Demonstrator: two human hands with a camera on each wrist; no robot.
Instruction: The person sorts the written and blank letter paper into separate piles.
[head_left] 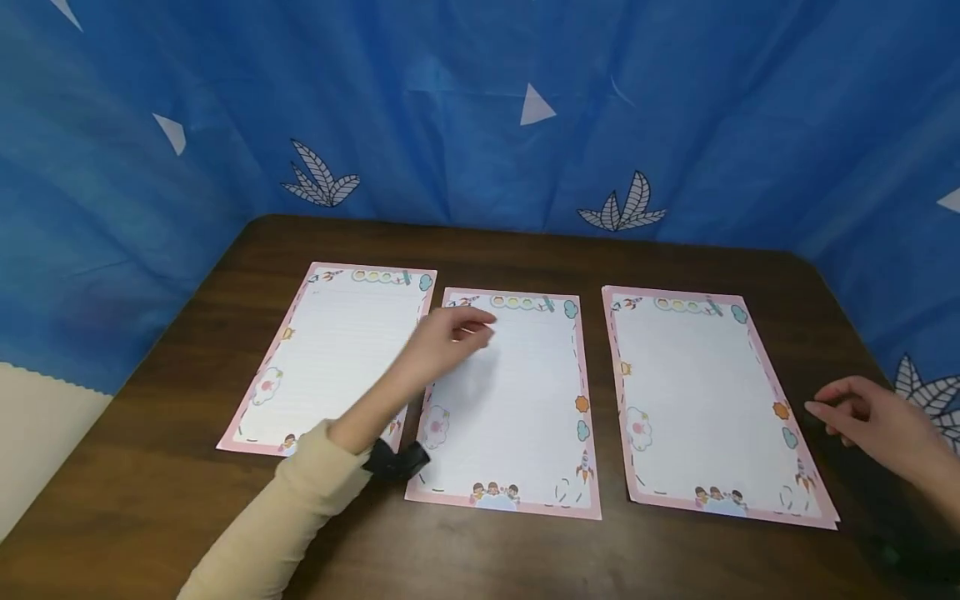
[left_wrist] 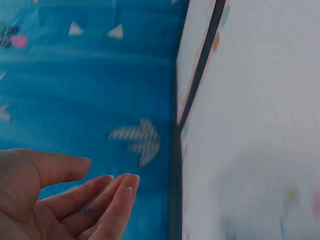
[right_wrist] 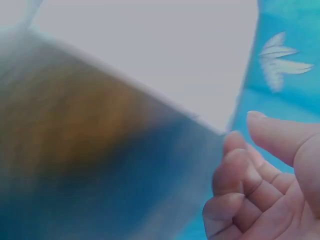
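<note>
Three lined paper sheets with pink cartoon borders lie in a row: a left sheet, a middle sheet and a right sheet. A second edge shows under the right sheet at its lower right corner. Over the upper part of the middle sheet hovers my left hand, its fingers loosely bent and holding nothing; its shadow falls on the paper. My right hand is just beyond the right sheet's right edge. In the right wrist view, that hand's fingers curl loosely around nothing.
The sheets lie on a dark brown wooden table. Behind it hangs a blue curtain with white triangles and leaf drawings. A black wrist strap is at my left cuff.
</note>
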